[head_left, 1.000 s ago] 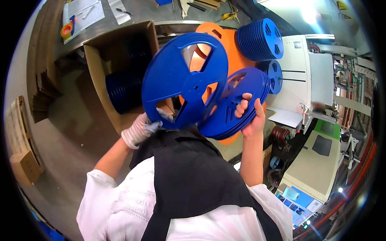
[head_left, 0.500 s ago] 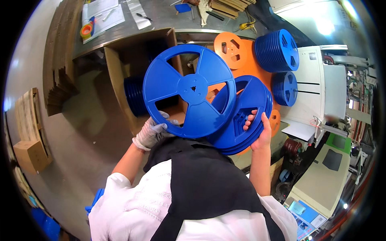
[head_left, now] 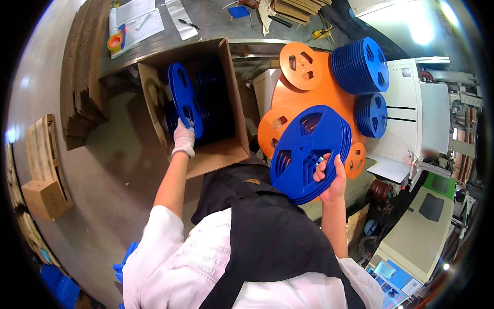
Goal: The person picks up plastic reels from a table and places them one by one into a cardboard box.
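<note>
My left hand (head_left: 183, 140), in a white glove, grips the lower rim of a single blue reel (head_left: 184, 99) standing on edge inside an open cardboard box (head_left: 218, 154). More dark blue reels stand behind it in the box. My right hand (head_left: 330, 178) is bare and holds a stack of blue reels (head_left: 309, 152) at chest height, fingers hooked through a spoke opening. The stack tilts toward me, in front of several orange reels (head_left: 301, 66).
Two more stacks of blue reels (head_left: 361, 65) rest at the right beside a white machine (head_left: 417, 108). Flattened cardboard (head_left: 82, 87) leans at the left. A small cardboard box (head_left: 45, 198) sits on the grey floor. Papers and a tape roll (head_left: 116, 41) lie on the far table.
My left hand has carried the single blue reel from in front of my chest leftward and down into the cardboard box. The right hand still holds the stack.
</note>
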Demonstrator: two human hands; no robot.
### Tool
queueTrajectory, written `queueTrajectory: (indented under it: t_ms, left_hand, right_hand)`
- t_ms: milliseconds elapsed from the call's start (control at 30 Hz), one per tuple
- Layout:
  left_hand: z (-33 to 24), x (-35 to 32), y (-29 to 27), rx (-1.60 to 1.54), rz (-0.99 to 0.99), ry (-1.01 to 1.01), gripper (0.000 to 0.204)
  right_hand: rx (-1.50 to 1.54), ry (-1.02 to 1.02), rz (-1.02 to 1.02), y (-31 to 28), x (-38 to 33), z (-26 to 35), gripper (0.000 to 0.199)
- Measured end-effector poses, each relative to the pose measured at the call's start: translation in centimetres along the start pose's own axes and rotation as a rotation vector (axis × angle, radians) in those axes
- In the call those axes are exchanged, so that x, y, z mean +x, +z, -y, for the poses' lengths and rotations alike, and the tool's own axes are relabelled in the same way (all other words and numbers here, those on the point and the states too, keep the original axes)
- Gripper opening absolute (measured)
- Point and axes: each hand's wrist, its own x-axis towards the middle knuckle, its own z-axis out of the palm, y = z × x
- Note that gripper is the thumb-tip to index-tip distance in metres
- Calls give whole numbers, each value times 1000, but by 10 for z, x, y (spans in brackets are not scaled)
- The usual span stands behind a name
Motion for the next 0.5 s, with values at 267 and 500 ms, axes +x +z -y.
queueTrajectory:
  t_ms: [267,500]
  left_hand:
    - [15,43,44,84,65,-75,32]
    - [67,53,46,179,147,-130,77]
  right_hand:
    - [-22,-32,-3,-9,-13,-1,35]
    - [33,-61,144,-6,-15,3,40]
